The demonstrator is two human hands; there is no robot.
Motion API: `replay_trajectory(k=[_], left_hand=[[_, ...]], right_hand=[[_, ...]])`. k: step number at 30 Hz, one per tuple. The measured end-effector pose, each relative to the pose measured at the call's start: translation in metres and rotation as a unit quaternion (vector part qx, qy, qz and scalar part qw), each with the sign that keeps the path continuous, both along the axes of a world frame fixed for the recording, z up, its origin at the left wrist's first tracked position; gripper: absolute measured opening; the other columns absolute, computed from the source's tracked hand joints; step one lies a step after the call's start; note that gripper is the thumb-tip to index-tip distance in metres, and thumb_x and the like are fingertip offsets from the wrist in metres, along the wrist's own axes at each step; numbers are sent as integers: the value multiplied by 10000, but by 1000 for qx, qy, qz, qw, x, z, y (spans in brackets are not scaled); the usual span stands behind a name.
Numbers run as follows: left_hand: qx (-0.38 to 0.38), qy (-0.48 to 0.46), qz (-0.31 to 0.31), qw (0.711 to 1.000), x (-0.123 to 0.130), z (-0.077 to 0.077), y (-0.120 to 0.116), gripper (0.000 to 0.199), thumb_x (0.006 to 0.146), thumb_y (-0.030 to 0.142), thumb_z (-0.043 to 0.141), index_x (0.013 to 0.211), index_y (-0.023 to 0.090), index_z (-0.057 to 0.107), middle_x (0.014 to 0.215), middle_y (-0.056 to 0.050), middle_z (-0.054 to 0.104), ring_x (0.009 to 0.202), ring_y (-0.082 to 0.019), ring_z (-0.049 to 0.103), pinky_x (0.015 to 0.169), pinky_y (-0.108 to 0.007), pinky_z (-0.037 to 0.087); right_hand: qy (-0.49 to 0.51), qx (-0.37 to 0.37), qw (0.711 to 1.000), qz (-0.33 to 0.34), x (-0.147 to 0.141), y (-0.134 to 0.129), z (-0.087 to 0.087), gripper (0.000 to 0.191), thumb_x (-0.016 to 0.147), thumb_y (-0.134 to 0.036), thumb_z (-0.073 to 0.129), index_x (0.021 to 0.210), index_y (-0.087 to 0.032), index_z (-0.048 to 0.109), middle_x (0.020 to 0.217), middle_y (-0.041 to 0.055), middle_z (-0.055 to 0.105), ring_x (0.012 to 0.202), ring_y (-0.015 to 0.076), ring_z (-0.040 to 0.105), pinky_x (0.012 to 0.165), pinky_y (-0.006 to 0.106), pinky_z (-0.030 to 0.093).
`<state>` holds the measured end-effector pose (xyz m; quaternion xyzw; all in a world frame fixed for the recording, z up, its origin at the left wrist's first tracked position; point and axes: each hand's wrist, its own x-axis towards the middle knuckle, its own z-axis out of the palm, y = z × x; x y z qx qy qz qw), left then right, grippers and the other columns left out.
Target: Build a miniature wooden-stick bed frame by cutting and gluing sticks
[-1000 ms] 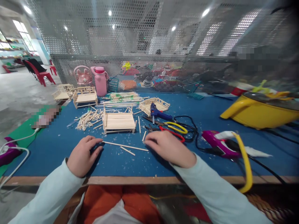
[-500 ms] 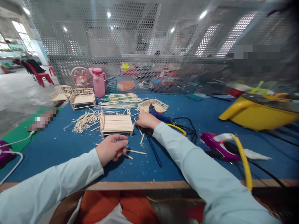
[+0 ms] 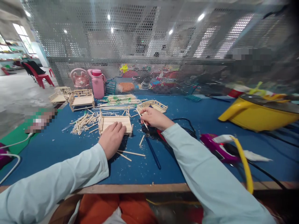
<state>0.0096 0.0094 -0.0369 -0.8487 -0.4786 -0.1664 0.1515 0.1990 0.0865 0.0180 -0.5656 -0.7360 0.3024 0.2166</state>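
A miniature bench (image 3: 106,119) made of pale wooden sticks stands on the blue table mat. My left hand (image 3: 113,140) is closed over its front edge, fingers together on the slatted seat; the thumb is hidden. To the right, my right hand (image 3: 154,119) pinches a short thin wooden stick (image 3: 145,124) that slants downward. Behind that hand lies a tray-like stick frame (image 3: 157,106). Loose long sticks (image 3: 132,153) and one short stick (image 3: 141,140) lie in front. Most of the glue gun is covered by my right hand and forearm.
A heap of short sticks (image 3: 86,122) and bundled sticks (image 3: 121,99) lie behind. Other miniature benches (image 3: 81,100) and a pink bottle (image 3: 97,85) stand back left. A blue rod (image 3: 154,154), a purple tool (image 3: 218,147) and a yellow basin (image 3: 259,113) are rightward. Perforated metal panels (image 3: 140,37) close the back.
My left hand has moved up and forward onto the bench. My right hand has shifted slightly right and now shows a stick in its fingers. The bench has stayed in place.
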Motion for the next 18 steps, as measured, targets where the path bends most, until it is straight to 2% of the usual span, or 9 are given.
replay_trajectory(k=[2, 5, 10, 12, 14, 16, 18], left_hand=[[-16, 7, -11, 1000, -2, -3, 2, 354, 831, 54, 381, 1152, 89, 527, 1208, -175, 558, 1154, -252, 496, 967, -389, 407], [-23, 9, -37, 999, -10, -4, 3, 379, 827, 46, 369, 1166, 103, 530, 1209, -164, 569, 1153, -255, 505, 952, -398, 425], [-22, -29, -122, 992, -36, -11, 9, 426, 809, 27, 352, 1168, 145, 549, 1212, -124, 584, 1163, -225, 505, 969, -404, 425], [-17, -46, -153, 987, -46, -14, 15, 444, 804, 17, 332, 1158, 162, 558, 1195, -108, 600, 1159, -212, 511, 967, -407, 427], [-13, -60, -173, 983, -52, -16, 22, 439, 809, 24, 319, 1134, 174, 574, 1177, -95, 613, 1144, -203, 524, 959, -408, 433], [-12, -80, -185, 979, -53, -15, 25, 422, 818, 36, 310, 1094, 180, 594, 1146, -89, 631, 1119, -193, 544, 950, -403, 438], [-7, -106, -191, 976, -51, -10, 22, 394, 805, 41, 328, 1048, 170, 611, 1110, -98, 642, 1092, -195, 555, 941, -403, 438]], right_hand=[[52, -3, 999, -10, -1, -2, 0, 330, 743, -61, 473, 1059, -132, 412, 518, -75, 530, 373, 48, 430, 346, 138, 293], [160, -30, 987, -10, 3, -5, 2, 452, 727, -55, 526, 1134, -148, 353, 482, -107, 476, 365, 56, 435, 320, 133, 278], [263, -81, 961, 19, 18, -14, 5, 477, 734, -88, 561, 1145, -202, 349, 531, -86, 529, 402, 67, 518, 328, 126, 350], [290, -91, 952, 47, 23, -19, 6, 352, 762, -162, 563, 1070, -207, 398, 539, -70, 556, 380, 64, 505, 311, 128, 347], [303, -116, 943, 76, 24, -25, 6, 182, 781, -256, 564, 908, -195, 450, 550, -45, 587, 363, 56, 493, 293, 125, 328], [297, -163, 935, 100, 23, -33, 6, 200, 778, -339, 573, 756, -179, 455, 562, -11, 615, 369, 53, 503, 286, 121, 312], [290, -210, 927, 116, 20, -41, 4, 271, 759, -390, 594, 683, -161, 471, 572, 13, 629, 384, 49, 514, 290, 117, 311]])
